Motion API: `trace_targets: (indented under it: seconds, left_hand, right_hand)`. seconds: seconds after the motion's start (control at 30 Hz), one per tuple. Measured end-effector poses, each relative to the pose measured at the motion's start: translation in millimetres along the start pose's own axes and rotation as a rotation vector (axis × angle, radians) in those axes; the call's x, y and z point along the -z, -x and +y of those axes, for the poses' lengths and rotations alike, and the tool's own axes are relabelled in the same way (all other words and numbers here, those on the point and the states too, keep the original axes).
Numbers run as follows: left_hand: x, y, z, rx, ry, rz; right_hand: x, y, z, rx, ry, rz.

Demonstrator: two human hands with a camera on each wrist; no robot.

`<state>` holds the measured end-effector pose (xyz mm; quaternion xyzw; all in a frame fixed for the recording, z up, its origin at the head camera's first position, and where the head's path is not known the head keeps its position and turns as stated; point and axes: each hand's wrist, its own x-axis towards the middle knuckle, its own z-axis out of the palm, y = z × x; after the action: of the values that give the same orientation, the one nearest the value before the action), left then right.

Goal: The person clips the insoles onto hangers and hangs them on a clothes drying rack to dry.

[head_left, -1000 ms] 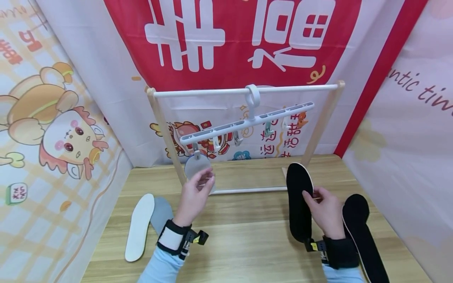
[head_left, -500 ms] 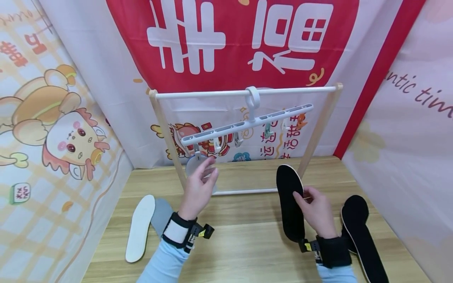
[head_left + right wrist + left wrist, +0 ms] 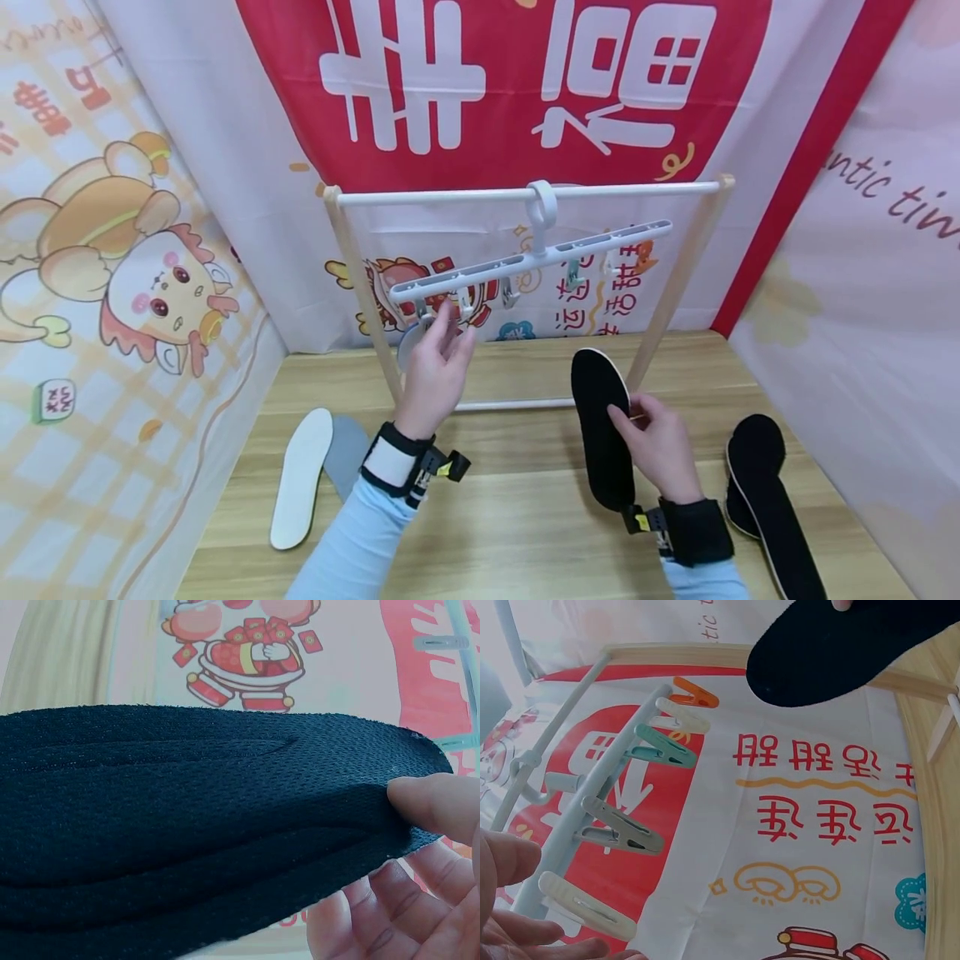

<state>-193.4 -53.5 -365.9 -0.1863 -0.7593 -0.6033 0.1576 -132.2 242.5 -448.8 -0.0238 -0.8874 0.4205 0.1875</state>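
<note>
My right hand [image 3: 663, 442] pinches the edge of a black insole [image 3: 600, 425] between thumb and fingers, holding it tilted up above the table. Perforated black fabric of the same insole fills much of the right wrist view. At the left end of a white clip hanger [image 3: 532, 262], my left hand [image 3: 435, 375] reaches up with loosely bent fingers. In the left wrist view its thumb and fingers lie apart, on either side of a white clip [image 3: 589, 906]. Behind that hand, a grey insole [image 3: 407, 346] hangs mostly hidden. Other clips along the bar include a grey one [image 3: 622, 829], a teal one [image 3: 664, 746] and an orange one [image 3: 695, 693].
The hanger hooks over the top rail of a wood-and-white rack [image 3: 450, 197]. On the table's left lie a white insole [image 3: 302, 479] and a grey insole [image 3: 347, 450]. More black insoles [image 3: 780, 508] overlap at the right. Printed cloth [image 3: 300, 250] encloses the back and sides.
My left hand has risen from beside the hanging grey insole to the clips at the hanger's left end. My right hand has carried the black insole leftward.
</note>
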Motion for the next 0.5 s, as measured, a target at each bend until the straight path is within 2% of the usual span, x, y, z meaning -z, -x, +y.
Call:
trace_targets:
  seconds: [0.27,0.5]
  left_hand:
    - [0.1,-16.8,5.4,-0.045,0.042,0.008]
    - [5.2,-26.2,8.6,-0.002,0.065,0.008]
  right_hand:
    - [-6.3,-2.5,-6.3,-0.001,0.001,-0.024]
    - [-11.6,-6.4,-14.4,-0.001,0.018,-0.044]
